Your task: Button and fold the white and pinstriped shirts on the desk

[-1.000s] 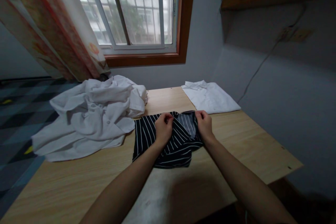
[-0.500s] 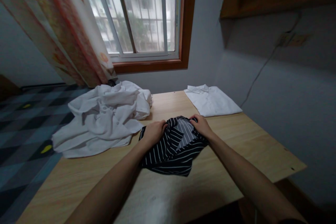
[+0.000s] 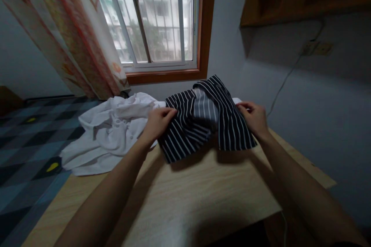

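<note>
A black garment with white stripes [image 3: 185, 135] hangs stretched between my hands, raised over the wooden table. Its paler grey inner side [image 3: 205, 107] shows in the middle, and two flaps hang down left and right; I cannot tell what kind of garment it is. My left hand [image 3: 159, 122] pinches its left side between thumb and fingers. At the opposite side, my right hand [image 3: 255, 117] grips the right edge. Behind the left hand lies a crumpled heap of white cloth [image 3: 110, 135] with buttons on it. The striped cloth hides most of a folded white shirt [image 3: 237, 100].
The pale wooden table [image 3: 179, 200] has its right edge near the wall. A window [image 3: 156, 19] and a flowered curtain [image 3: 66, 27] stand behind. Checked bedding [image 3: 23, 154] lies at the left. A wooden shelf [image 3: 275, 7] and a cable [image 3: 285, 75] are at the right.
Both hands have moved up and farther apart, lifting the striped garment off the table and spreading it. It now covers most of the folded white shirt from view.
</note>
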A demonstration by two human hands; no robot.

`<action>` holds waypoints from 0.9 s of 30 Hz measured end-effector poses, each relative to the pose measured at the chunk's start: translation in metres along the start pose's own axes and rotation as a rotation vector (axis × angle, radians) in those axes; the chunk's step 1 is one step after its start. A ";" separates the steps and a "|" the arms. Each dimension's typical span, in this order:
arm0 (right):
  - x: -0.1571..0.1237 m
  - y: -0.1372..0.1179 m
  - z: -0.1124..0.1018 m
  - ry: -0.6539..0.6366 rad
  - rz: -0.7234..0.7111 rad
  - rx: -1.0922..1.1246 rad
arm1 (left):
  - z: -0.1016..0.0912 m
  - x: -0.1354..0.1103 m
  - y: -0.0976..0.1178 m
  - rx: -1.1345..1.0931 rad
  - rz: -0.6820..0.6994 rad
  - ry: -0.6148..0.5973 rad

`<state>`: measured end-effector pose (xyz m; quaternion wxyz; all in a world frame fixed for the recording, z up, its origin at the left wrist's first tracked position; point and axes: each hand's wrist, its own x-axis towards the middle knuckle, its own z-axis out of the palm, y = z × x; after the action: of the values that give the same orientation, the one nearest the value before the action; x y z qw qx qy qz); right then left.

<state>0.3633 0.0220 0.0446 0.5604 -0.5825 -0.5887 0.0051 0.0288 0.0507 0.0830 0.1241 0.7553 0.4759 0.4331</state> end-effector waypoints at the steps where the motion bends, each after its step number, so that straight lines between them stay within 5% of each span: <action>1: -0.012 0.016 -0.004 -0.116 0.048 -0.093 | 0.001 -0.010 -0.012 0.007 -0.069 -0.119; 3: -0.035 0.051 -0.012 -0.243 0.170 -0.255 | 0.002 -0.025 -0.039 0.003 -0.200 -0.197; 7: -0.057 0.098 -0.034 -0.232 0.296 -0.553 | -0.008 -0.038 -0.074 0.011 -0.361 0.059; 10: -0.053 0.101 -0.038 -0.239 0.312 -0.680 | -0.011 -0.036 -0.073 0.171 -0.345 0.134; 13: -0.041 0.081 -0.016 -0.214 0.188 -0.610 | 0.006 -0.035 -0.056 0.298 -0.201 0.034; 16: -0.035 0.053 0.028 -0.217 0.011 -0.458 | 0.042 -0.039 -0.039 0.344 -0.087 -0.106; 21: -0.045 0.027 0.096 -0.413 0.060 -0.334 | 0.099 -0.056 -0.037 0.423 -0.169 -0.341; 24: -0.053 0.034 0.103 -0.547 0.138 -0.214 | 0.105 -0.061 -0.047 0.373 -0.243 -0.406; 27: -0.055 0.049 0.084 -0.634 0.238 0.040 | 0.088 -0.056 -0.060 0.056 -0.254 -0.321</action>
<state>0.3235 0.0535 -0.0549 0.3564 -0.6054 -0.6613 0.2629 0.0503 0.0549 -0.0354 0.2309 0.7518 0.5533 0.2745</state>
